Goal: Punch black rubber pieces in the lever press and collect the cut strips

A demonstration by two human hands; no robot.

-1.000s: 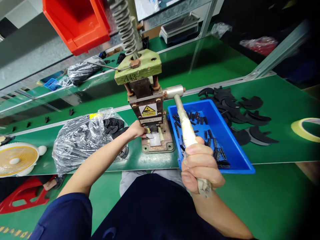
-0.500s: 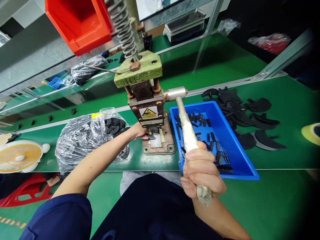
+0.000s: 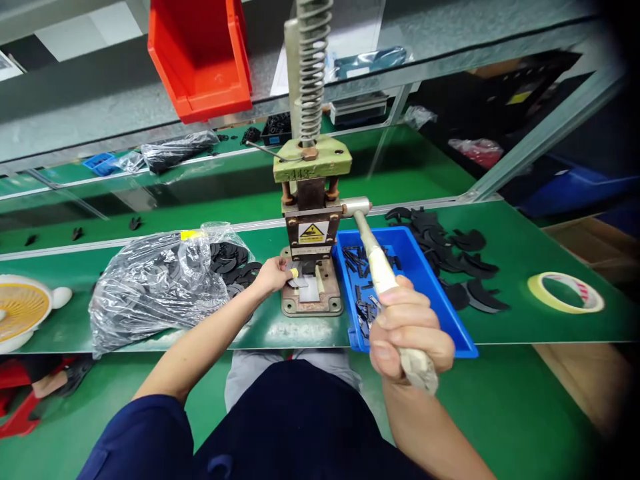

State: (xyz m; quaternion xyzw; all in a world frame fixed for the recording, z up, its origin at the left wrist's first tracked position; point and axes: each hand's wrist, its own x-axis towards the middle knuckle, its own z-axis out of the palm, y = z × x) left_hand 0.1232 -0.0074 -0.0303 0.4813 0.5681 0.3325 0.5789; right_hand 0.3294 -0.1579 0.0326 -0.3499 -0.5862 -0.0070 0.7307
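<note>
Presently, the left hand (image 3: 275,273) is at the near left of the press base (image 3: 327,287), thumb and fingers closed narrowly on a thin dark piece (image 3: 299,283). The piece lies over the left part of the base, beside a pale plate (image 3: 309,290) and below the press head. A small yellow patch shows at the fingertips; its nature cannot be determined.

The right hand (image 3: 413,330) is wrapped fully around the lower end of the lever (image 3: 373,250), which is covered in a pale wrapping and slants up to a metal hub (image 3: 356,205) on the right side of the press (image 3: 311,193).

Beside the press on the right, a blue tray (image 3: 427,273) contains small black parts; the lever and right hand partly obscure it. Beyond it lie curved black pieces (image 3: 433,233) in a loose heap. On the left, a clear plastic bag (image 3: 155,287) holds further dark parts.
</note>
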